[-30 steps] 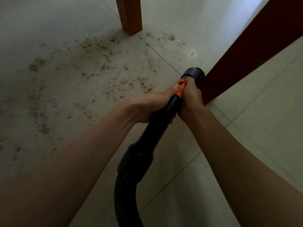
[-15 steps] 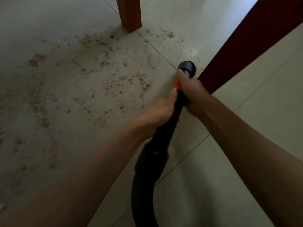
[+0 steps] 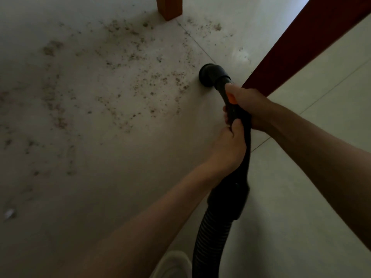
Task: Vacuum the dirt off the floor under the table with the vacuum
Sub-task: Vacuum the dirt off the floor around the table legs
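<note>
Head view: hose (image 3: pixel 210 237) cut off below.

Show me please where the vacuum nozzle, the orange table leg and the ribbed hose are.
vacuum nozzle (image 3: pixel 208 75): head view, round black head.
orange table leg (image 3: pixel 169 7): head view, lower end.
ribbed hose (image 3: pixel 210 233): head view, corrugated part.

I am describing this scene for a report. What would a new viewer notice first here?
First, the brown dirt scattered widely over the pale floor, left of centre. Next, the black vacuum nozzle at the dirt's right edge, its tube gripped by the right hand and, lower down, the left hand. A dark red table leg slants beside them.
</note>
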The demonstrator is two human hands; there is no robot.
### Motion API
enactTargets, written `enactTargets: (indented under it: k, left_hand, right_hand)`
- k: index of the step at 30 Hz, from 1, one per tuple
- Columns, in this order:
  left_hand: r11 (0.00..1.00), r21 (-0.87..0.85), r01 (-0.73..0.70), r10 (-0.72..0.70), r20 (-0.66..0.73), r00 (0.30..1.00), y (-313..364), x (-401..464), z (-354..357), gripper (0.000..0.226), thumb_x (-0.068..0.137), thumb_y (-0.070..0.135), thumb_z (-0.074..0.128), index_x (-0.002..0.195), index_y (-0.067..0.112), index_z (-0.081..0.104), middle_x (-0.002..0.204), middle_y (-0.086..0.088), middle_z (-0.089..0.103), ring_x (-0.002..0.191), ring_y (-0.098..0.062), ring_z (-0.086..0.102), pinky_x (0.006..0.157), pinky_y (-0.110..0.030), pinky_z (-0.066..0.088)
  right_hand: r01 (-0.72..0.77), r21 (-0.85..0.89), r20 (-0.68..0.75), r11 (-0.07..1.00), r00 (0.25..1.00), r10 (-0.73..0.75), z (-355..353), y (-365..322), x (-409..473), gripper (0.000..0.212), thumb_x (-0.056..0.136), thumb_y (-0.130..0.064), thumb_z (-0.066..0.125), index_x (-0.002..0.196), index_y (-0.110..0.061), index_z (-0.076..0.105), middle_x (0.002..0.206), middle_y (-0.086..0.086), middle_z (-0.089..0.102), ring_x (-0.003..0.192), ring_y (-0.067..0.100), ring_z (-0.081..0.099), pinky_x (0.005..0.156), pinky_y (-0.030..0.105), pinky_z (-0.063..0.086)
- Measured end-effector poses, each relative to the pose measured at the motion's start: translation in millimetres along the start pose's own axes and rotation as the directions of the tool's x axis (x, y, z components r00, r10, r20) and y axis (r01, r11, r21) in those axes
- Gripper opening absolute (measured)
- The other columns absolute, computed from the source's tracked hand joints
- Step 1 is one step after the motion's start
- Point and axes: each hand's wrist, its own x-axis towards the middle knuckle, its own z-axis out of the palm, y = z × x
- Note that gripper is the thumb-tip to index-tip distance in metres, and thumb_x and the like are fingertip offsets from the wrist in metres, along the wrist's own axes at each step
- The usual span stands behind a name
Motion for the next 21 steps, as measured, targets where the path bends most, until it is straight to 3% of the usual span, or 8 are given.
enactTargets:
  k: [6, 9, 11, 12, 15, 17, 21]
  left_hand:
    - [0.999, 0.014, 0.046, -0.046, 0.021, 0.999, 2.9, -15.2, 14.0, 0.052, 0.100, 0.046, 0.026, 0.126, 0.005, 0.046, 0.075, 0.003, 0.048, 0.061, -0.007, 0.050, 0.051, -0.018, 0.038]
    - [0.997, 0.069, 0.018, -0.017, -0.023, 1.000, 10.6, -17.4, 13.4, 0.040, 0.101, 0.039, 0.033, 0.120, 0.007, 0.047, 0.077, 0.002, 0.051, 0.058, -0.004, 0.047, 0.041, -0.009, 0.037]
    - [0.995, 0.103, 0.011, -0.006, -0.048, 0.999, 15.0, -17.8, 13.3, 0.043, 0.100, 0.038, 0.035, 0.126, 0.005, 0.046, 0.084, -0.001, 0.054, 0.058, -0.004, 0.046, 0.039, -0.005, 0.035]
    - [0.992, 0.125, 0.019, -0.011, -0.058, 0.998, 16.0, -18.7, 13.7, 0.042, 0.100, 0.038, 0.035, 0.122, 0.006, 0.049, 0.080, -0.001, 0.053, 0.057, -0.006, 0.046, 0.042, -0.009, 0.038]
    - [0.972, 0.232, 0.044, -0.018, -0.115, 0.993, 14.2, -21.0, 14.1, 0.042, 0.099, 0.045, 0.034, 0.078, 0.013, 0.050, 0.067, -0.001, 0.049, 0.058, -0.015, 0.050, 0.055, -0.024, 0.041]
    - [0.959, 0.271, 0.080, -0.038, -0.158, 0.987, 10.7, -23.9, 16.4, 0.047, 0.098, 0.050, 0.031, 0.073, 0.014, 0.048, 0.068, -0.003, 0.052, 0.060, -0.017, 0.052, 0.057, -0.026, 0.043]
    - [0.963, 0.224, 0.147, -0.092, -0.239, 0.967, 12.4, -36.9, 23.0, 0.050, 0.099, 0.050, 0.027, 0.069, 0.015, 0.047, 0.064, -0.003, 0.049, 0.055, -0.015, 0.049, 0.051, -0.024, 0.038]
  right_hand:
    - [-0.105, -0.013, 0.195, 0.994, 0.975, 0.105, -9.4, 0.8, -12.6, 0.033, 0.099, -0.038, 0.044, 0.094, -0.006, 0.048, 0.067, 0.005, 0.050, 0.049, 0.011, 0.048, 0.040, 0.017, 0.045]
    - [-0.077, -0.042, 0.214, 0.996, 0.973, 0.084, -11.1, -0.2, -11.6, 0.034, 0.099, -0.039, 0.044, 0.093, -0.006, 0.049, 0.065, 0.005, 0.050, 0.048, 0.011, 0.047, 0.041, 0.017, 0.045]
    - [-0.038, -0.073, 0.189, 0.997, 0.981, 0.051, -10.4, -1.9, -5.9, 0.034, 0.099, -0.039, 0.045, 0.102, -0.005, 0.049, 0.065, 0.006, 0.051, 0.048, 0.012, 0.048, 0.041, 0.020, 0.046]
    - [-0.019, -0.082, 0.168, 0.996, 0.985, 0.033, -10.0, -2.5, -3.1, 0.036, 0.099, -0.039, 0.045, 0.108, -0.004, 0.048, 0.066, 0.006, 0.052, 0.048, 0.013, 0.049, 0.042, 0.022, 0.046]
    - [0.041, -0.092, 0.103, 0.995, 0.994, -0.031, -4.9, -4.7, 4.0, 0.040, 0.099, -0.040, 0.043, 0.113, -0.002, 0.046, 0.067, 0.008, 0.053, 0.049, 0.017, 0.051, 0.042, 0.023, 0.047]
    - [0.082, -0.110, 0.106, 0.991, 0.992, -0.070, -1.8, -3.8, 4.5, 0.039, 0.100, -0.037, 0.043, 0.112, 0.000, 0.043, 0.068, 0.011, 0.054, 0.051, 0.020, 0.053, 0.046, 0.028, 0.048]
    - [0.148, -0.234, 0.307, 0.961, 0.949, -0.071, 3.5, -1.7, -4.7, 0.032, 0.101, -0.031, 0.041, 0.111, -0.001, 0.043, 0.071, 0.011, 0.053, 0.056, 0.021, 0.053, 0.057, 0.032, 0.050]
